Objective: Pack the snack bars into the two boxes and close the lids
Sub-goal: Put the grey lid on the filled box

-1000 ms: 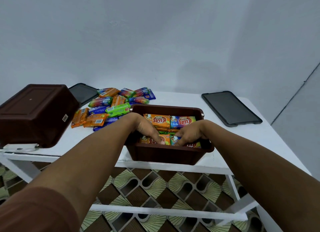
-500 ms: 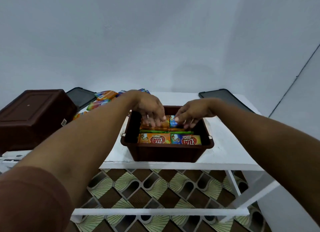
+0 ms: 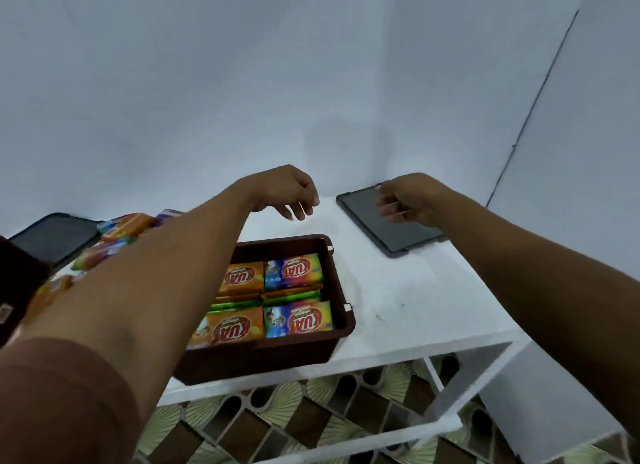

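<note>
The open brown box [image 3: 341, 328] stands on the white table [image 3: 415, 307], filled with packed snack bars [image 3: 294, 320] in orange and blue wrappers. My left hand [image 3: 289, 193] hangs above the table just beyond the box, fingers loosely curled and holding nothing. My right hand [image 3: 405, 202] hovers over the far end of a dark flat lid [image 3: 412, 236] that lies to the right of the box; its fingers are loosely curled, and I cannot tell whether they touch the lid. A pile of loose snack bars [image 3: 121, 229] lies at the left, partly hidden by my left forearm.
A second brown box [image 3: 15, 280] sits at the left edge, mostly cut off. A second dark lid [image 3: 52, 236] lies behind it at the back left. The wall stands close behind the table. Patterned floor tiles show below the table's front edge.
Both hands have left the box, where they were pressing the bars, and risen beyond it. My right hand has swung right over the lid. The view has tilted and shifted right.
</note>
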